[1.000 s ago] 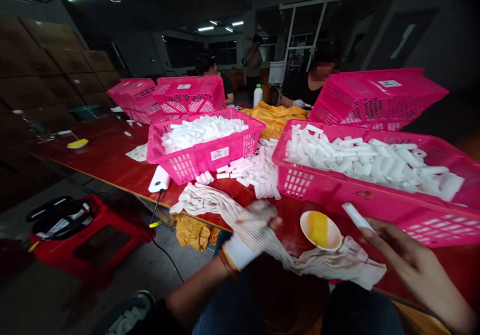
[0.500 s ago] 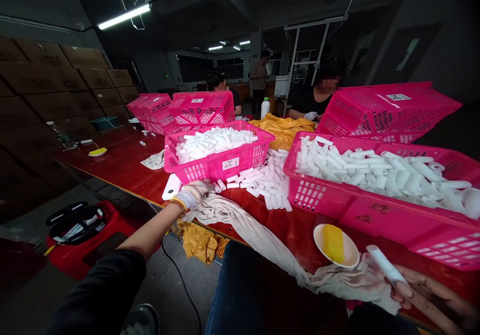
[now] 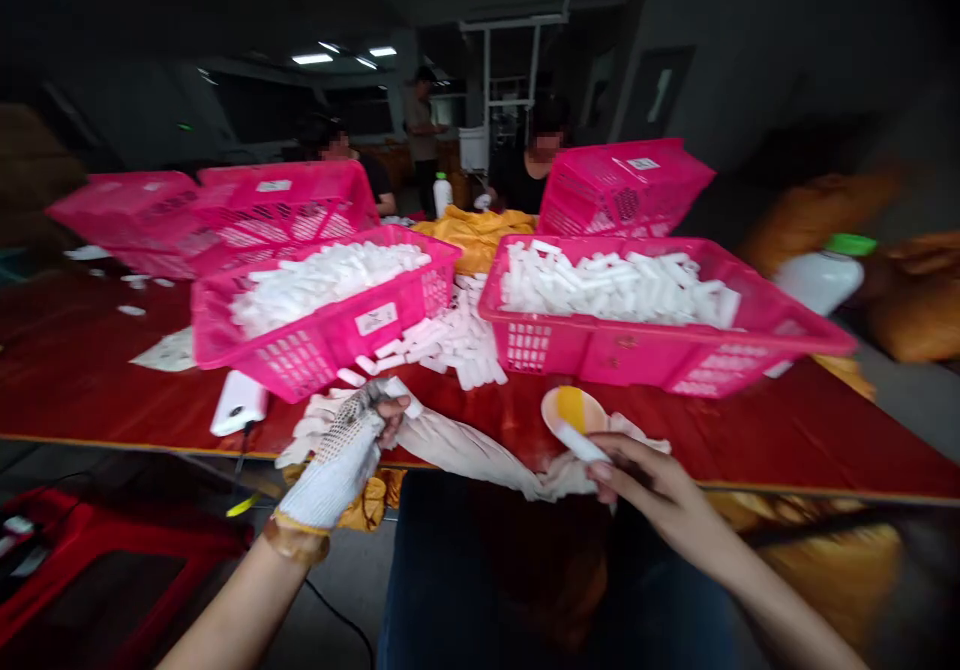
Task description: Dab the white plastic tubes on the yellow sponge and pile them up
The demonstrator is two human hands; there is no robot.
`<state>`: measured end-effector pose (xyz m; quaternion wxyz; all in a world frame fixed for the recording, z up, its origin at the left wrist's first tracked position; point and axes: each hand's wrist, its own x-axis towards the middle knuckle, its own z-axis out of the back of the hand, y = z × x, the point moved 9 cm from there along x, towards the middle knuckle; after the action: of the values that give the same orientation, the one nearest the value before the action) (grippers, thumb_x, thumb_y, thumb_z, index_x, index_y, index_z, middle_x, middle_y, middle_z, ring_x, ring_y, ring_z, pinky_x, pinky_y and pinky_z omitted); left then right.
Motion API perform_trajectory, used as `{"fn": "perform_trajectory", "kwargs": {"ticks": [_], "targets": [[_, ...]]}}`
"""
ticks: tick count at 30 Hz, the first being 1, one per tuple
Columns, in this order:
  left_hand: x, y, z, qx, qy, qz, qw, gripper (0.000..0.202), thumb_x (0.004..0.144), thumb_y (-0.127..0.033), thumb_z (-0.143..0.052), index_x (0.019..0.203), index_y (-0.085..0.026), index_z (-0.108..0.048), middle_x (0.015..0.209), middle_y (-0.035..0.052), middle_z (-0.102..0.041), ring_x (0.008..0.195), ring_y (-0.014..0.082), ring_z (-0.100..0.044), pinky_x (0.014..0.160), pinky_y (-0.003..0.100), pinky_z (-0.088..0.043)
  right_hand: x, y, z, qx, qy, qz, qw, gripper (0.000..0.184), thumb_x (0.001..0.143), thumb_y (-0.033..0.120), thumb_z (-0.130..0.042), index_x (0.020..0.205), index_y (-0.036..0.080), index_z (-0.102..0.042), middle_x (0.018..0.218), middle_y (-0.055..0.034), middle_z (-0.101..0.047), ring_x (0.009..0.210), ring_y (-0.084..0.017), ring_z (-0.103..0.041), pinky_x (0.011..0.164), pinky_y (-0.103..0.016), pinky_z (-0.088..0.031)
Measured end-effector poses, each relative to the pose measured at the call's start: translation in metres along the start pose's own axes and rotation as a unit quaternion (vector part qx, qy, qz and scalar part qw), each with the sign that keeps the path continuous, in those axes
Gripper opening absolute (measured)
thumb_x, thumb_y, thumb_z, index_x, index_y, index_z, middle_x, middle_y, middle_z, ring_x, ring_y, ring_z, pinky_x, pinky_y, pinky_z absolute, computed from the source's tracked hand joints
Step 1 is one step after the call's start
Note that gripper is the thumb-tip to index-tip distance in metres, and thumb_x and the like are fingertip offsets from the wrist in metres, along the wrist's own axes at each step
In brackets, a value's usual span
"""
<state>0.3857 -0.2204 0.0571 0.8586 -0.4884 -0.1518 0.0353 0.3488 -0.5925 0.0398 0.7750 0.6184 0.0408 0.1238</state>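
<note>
My left hand (image 3: pixel 341 455), in a white knit glove, is closed round a small white tube at the table's front edge, over a grey cloth (image 3: pixel 457 445). My bare right hand (image 3: pixel 637 480) grips another white tube (image 3: pixel 581 440), its end touching a small white dish (image 3: pixel 574 412) with a yellow sponge. Loose white tubes (image 3: pixel 450 340) lie piled between two pink baskets full of the same tubes, the left basket (image 3: pixel 322 335) and the right basket (image 3: pixel 660 355).
Empty pink baskets (image 3: pixel 622 185) are stacked behind. A white power bank (image 3: pixel 238 402) lies at the table edge. A white bottle with a green cap (image 3: pixel 821 275) stands at right. Other people sit at the far side. A red stool (image 3: pixel 90 550) stands on the floor at left.
My left hand drew back from the loose pile near the left basket with a tube in it. My right hand brought its tube to the dish. The view swung right.
</note>
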Motion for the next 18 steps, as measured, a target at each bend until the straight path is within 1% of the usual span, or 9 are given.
{"fn": "perform_trajectory", "kwargs": {"ticks": [1, 3, 5, 7, 10, 13, 15, 16, 18], "targets": [[-0.015, -0.006, -0.027, -0.119, 0.045, 0.051, 0.991, 0.020, 0.084, -0.038, -0.056, 0.089, -0.021, -0.064, 0.076, 0.0057, -0.067, 0.069, 0.0208, -0.065, 0.064, 0.037, -0.056, 0.002, 0.008, -0.010, -0.006, 0.015, 0.008, 1.000, 0.041, 0.088, 0.053, -0.067, 0.112, 0.020, -0.073, 0.082, -0.0046, -0.073, 0.067, -0.019, -0.069, 0.065, -0.030, -0.061], [-0.045, -0.022, -0.073, -0.288, 0.111, 0.145, 0.940, 0.016, 0.078, -0.033, -0.062, 0.089, -0.022, -0.063, 0.081, 0.0062, -0.069, 0.072, 0.0211, -0.067, 0.061, 0.035, -0.054, 0.004, 0.015, -0.022, -0.018, 0.030, 0.017, 0.999, 0.042, 0.092, 0.052, -0.064, 0.115, 0.018, -0.070, 0.077, -0.0021, -0.068, 0.064, -0.016, -0.064, 0.062, -0.028, -0.057], [-0.067, -0.040, -0.103, -0.371, 0.149, 0.198, 0.895, 0.017, 0.076, -0.030, -0.065, 0.091, -0.021, -0.063, 0.083, 0.0072, -0.070, 0.074, 0.0217, -0.068, 0.058, 0.033, -0.053, 0.001, 0.015, -0.024, -0.021, 0.029, 0.022, 0.999, 0.042, 0.094, 0.052, -0.062, 0.117, 0.018, -0.068, 0.076, -0.0012, -0.067, 0.064, -0.015, -0.063, 0.062, -0.027, -0.055], [-0.079, -0.054, -0.121, -0.409, 0.177, 0.221, 0.867, 0.015, 0.077, -0.029, -0.065, 0.090, -0.021, -0.065, 0.084, 0.0072, -0.071, 0.074, 0.0203, -0.068, 0.058, 0.031, -0.053, -0.005, 0.014, -0.023, -0.026, 0.027, 0.030, 0.999, 0.040, 0.095, 0.050, -0.061, 0.119, 0.018, -0.067, 0.077, -0.0010, -0.067, 0.065, -0.015, -0.063, 0.062, -0.027, -0.054], [-0.084, -0.068, -0.136, -0.443, 0.213, 0.222, 0.842, 0.012, 0.079, -0.026, -0.067, 0.090, -0.023, -0.068, 0.085, 0.0044, -0.071, 0.072, 0.0161, -0.065, 0.059, 0.028, -0.052, -0.014, 0.019, -0.018, -0.066, 0.026, 0.059, 0.996, 0.035, 0.097, 0.046, -0.061, 0.119, 0.020, -0.067, 0.089, -0.0041, -0.072, 0.078, -0.018, -0.068, 0.072, -0.029, -0.057], [-0.082, -0.076, -0.138, -0.424, 0.236, 0.195, 0.853, 0.011, 0.079, -0.026, -0.068, 0.089, -0.024, -0.068, 0.085, 0.0034, -0.070, 0.073, 0.0159, -0.065, 0.061, 0.028, -0.051, -0.020, 0.034, -0.011, -0.145, 0.027, 0.108, 0.983, 0.028, 0.099, 0.040, -0.060, 0.119, 0.022, -0.069, 0.111, -0.0082, -0.073, 0.102, -0.023, -0.069, 0.091, -0.035, -0.057], [-0.081, -0.082, -0.139, -0.356, 0.285, 0.159, 0.875, 0.013, 0.079, -0.030, -0.071, 0.088, -0.022, -0.067, 0.082, 0.0037, -0.070, 0.070, 0.0167, -0.064, 0.060, 0.028, -0.051, -0.025, 0.044, -0.007, -0.205, 0.029, 0.141, 0.968, 0.028, 0.100, 0.035, -0.058, 0.123, 0.023, -0.069, 0.116, -0.0100, -0.070, 0.107, -0.025, -0.068, 0.095, -0.038, -0.056], [-0.084, -0.086, -0.140, -0.304, 0.326, 0.133, 0.885, 0.016, 0.080, -0.033, -0.070, 0.090, -0.022, -0.067, 0.079, 0.0035, -0.070, 0.069, 0.0172, -0.064, 0.060, 0.028, -0.051, -0.029, 0.047, -0.007, -0.234, 0.038, 0.154, 0.959, 0.029, 0.101, 0.034, -0.057, 0.126, 0.024, -0.068, 0.117, -0.0108, -0.069, 0.107, -0.025, -0.068, 0.094, -0.038, -0.057], [-0.096, -0.091, -0.144, -0.185, 0.408, 0.063, 0.892, 0.025, 0.085, -0.038, -0.068, 0.105, -0.023, -0.070, 0.084, 0.0035, -0.073, 0.074, 0.0191, -0.067, 0.066, 0.029, -0.053, -0.039, 0.046, -0.014, -0.282, 0.080, 0.171, 0.941, 0.032, 0.102, 0.033, -0.053, 0.130, 0.025, -0.066, 0.116, -0.0115, -0.068, 0.106, -0.026, -0.068, 0.092, -0.038, -0.059]]}}
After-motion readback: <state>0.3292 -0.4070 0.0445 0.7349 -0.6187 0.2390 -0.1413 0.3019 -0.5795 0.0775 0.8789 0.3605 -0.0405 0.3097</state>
